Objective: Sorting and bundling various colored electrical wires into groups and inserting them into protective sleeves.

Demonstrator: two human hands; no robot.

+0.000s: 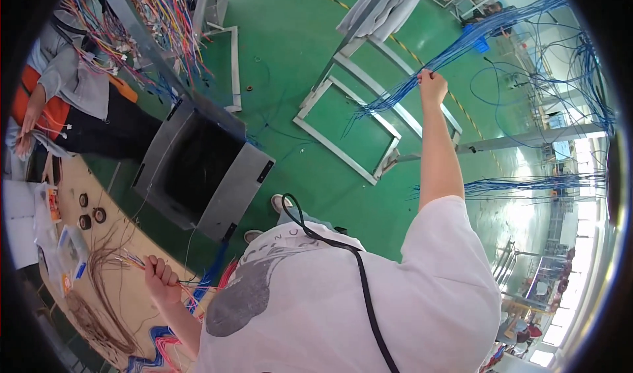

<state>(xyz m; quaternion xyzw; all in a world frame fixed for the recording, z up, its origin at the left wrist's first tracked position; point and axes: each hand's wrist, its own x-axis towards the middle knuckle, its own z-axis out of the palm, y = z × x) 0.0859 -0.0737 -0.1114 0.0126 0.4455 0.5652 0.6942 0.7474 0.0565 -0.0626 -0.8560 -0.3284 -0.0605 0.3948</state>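
Note:
My right arm is stretched out to the far right, and my right hand point(432, 87) is closed on a bundle of blue wires point(471, 38). The wires run from the upper right through my grip, and their loose ends fan out above a metal frame. Low on the left, my left hand point(163, 279) is closed around a small bundle of thin coloured wires point(132, 260). Their tips stick out past my fingers on one side, and red, white and blue strands trail from the other side toward my body.
A wooden table point(142, 307) at the lower left bears brown wires point(99, 317) and black tape rolls point(85, 222). Beside it stands a grey bin point(227, 205). A co-worker point(86, 103) is at the left, near hanging coloured wires point(175, 17). A metal frame point(343, 145) stands ahead.

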